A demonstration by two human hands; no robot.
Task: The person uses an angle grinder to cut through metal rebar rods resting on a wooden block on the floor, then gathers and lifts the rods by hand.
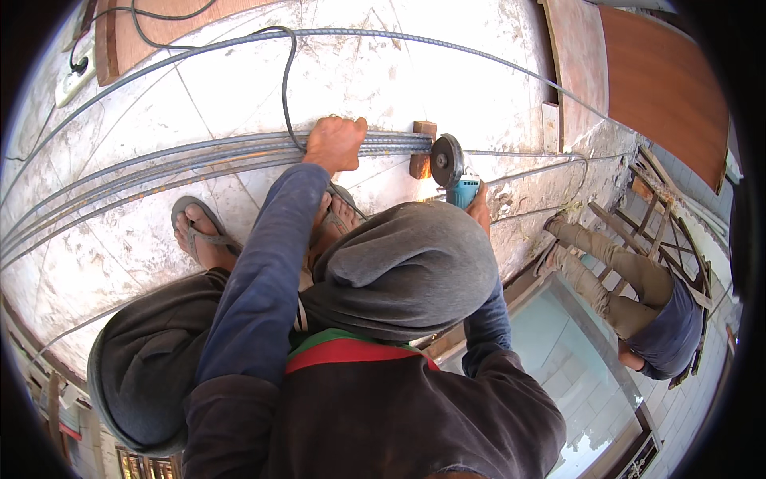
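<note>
My left hand (336, 144) is closed over a bundle of ribbed steel rebars (183, 156), with the thumb toward the right. Near their right end the bars rest on a small wooden block (420, 167). Just past that end, my right hand (479, 209) is wrapped round a teal angle grinder (463, 191), mostly hidden behind my knee. The grinder's dark round disc (447, 161) stands close beside the bar ends; whether it touches them I cannot tell.
A black cable (289, 88) runs down to my left hand from a white socket strip (76, 76). One long rebar (383, 33) arcs across the pale tiled floor. On the right a person (638, 295) stands near a wooden frame (678, 231) and a large glass pane (550, 351).
</note>
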